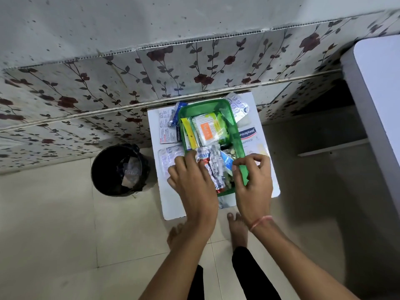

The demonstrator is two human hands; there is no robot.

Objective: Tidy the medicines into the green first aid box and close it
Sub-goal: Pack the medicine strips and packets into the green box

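The green first aid box (237, 135) lies open on a small white table (173, 204) against the wall. Inside it are a pack of cotton buds (207, 128), a yellow packet (189, 133) and foil tablet strips (214, 165). My left hand (190, 180) rests on the box's near left corner with its fingers on a folded foil strip (202, 155). My right hand (253, 180) pinches the box's near right rim. Loose on the table lie a Hansaplast box (249, 133), a blister strip (170, 155), a printed medicine carton (165, 128) and a foil sachet (239, 107).
A black waste bin (120, 169) with rubbish stands on the floor left of the table. A flowered tiled wall (151, 72) rises behind. A white furniture edge (376, 100) is at the right. My bare feet (237, 226) stand on the beige floor tiles in front of the table.
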